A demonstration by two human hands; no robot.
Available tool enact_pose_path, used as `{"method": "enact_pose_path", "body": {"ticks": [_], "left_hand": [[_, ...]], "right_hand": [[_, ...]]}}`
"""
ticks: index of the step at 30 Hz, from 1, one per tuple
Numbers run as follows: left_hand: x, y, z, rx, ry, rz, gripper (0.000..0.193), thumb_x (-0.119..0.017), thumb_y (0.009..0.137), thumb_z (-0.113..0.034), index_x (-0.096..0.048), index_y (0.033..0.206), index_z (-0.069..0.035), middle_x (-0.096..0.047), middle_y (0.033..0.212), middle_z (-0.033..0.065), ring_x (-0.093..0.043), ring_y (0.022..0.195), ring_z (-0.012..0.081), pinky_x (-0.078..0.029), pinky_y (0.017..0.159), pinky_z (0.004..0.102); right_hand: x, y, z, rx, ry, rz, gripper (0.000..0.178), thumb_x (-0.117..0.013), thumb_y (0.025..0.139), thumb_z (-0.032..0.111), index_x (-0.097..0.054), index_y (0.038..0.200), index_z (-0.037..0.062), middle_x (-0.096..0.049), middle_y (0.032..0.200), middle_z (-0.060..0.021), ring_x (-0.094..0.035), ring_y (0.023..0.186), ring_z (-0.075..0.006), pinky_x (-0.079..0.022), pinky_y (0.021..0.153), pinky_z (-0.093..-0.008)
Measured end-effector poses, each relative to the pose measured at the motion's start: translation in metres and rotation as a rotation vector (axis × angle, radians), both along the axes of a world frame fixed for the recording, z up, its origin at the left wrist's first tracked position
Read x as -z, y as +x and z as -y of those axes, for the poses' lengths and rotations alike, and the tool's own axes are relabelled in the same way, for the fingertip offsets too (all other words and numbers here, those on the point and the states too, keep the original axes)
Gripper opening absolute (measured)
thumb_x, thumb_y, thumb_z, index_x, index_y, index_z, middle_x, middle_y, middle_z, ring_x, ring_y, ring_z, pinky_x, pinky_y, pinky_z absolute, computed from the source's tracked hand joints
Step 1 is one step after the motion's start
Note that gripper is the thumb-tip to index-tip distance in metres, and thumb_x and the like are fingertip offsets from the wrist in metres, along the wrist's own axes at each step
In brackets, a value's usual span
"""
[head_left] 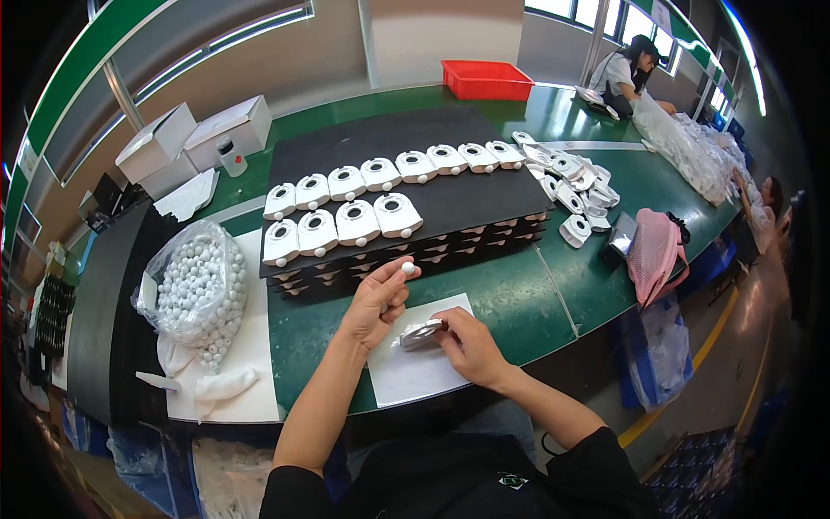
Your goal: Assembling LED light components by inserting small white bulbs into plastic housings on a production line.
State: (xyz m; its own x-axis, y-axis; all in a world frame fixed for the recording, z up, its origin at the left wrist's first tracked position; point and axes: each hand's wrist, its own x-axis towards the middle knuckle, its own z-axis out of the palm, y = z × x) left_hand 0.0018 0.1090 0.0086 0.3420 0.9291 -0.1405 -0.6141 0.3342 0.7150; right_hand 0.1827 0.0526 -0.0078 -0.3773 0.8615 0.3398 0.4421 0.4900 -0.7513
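Observation:
Between the thumb and fingertips of my left hand [377,303] is a small white ball [408,268], raised just in front of the stacked black sheets. My right hand [471,346] grips a white plastic housing [420,334], tilted on edge above a white paper sheet [415,377]. Beyond my hands, similar white housings [353,221] with round dark openings stand in two rows on the black foam sheets [467,201]. A small white ball shows at the front edge of most of them. To the left, a clear plastic bag [194,285] is full of white balls.
Loose white housings [572,182] lie heaped at the right, near a pink bag [659,258]. A red bin [487,80] and white boxes [194,138] stand at the back. Black sheets [112,303] are stacked at far left. Another person [624,78] sits at the far right by plastic bags.

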Motion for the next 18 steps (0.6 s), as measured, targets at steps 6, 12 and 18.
{"method": "enact_pose_path", "body": {"ticks": [6,12,18], "left_hand": [[-0.002,0.003,0.002,0.061,0.026,-0.058,0.028,-0.058,0.085,-0.017,-0.055,0.110,-0.006,-0.058,0.093,0.0031,-0.037,0.054,0.0027,-0.022,0.040,0.0144],[-0.004,0.011,0.009,0.043,0.091,-0.356,0.019,-0.064,0.081,-0.022,-0.060,0.092,-0.007,-0.051,0.065,-0.0043,-0.034,0.050,0.0010,-0.023,0.041,0.0154],[-0.017,0.021,0.014,0.026,0.123,-0.433,0.017,-0.068,0.075,-0.010,-0.058,0.089,-0.008,-0.048,0.064,-0.0059,-0.035,0.050,-0.0005,-0.022,0.042,0.0141]], "right_hand": [[0.012,0.012,-0.015,-0.144,-0.394,-0.761,0.015,-0.046,0.089,0.005,-0.046,0.103,0.0092,-0.055,0.098,-0.0034,-0.053,0.086,-0.0142,-0.042,0.078,-0.0263],[0.008,0.019,-0.021,-0.101,-0.668,-1.161,0.016,-0.045,0.092,0.016,-0.046,0.107,0.0126,-0.053,0.106,-0.0031,-0.051,0.098,-0.0150,-0.041,0.082,-0.0323],[0.006,0.021,-0.021,-0.105,-0.706,-1.178,0.018,-0.043,0.093,0.017,-0.047,0.109,0.0119,-0.054,0.106,-0.0032,-0.051,0.098,-0.0148,-0.042,0.082,-0.0327]]}}
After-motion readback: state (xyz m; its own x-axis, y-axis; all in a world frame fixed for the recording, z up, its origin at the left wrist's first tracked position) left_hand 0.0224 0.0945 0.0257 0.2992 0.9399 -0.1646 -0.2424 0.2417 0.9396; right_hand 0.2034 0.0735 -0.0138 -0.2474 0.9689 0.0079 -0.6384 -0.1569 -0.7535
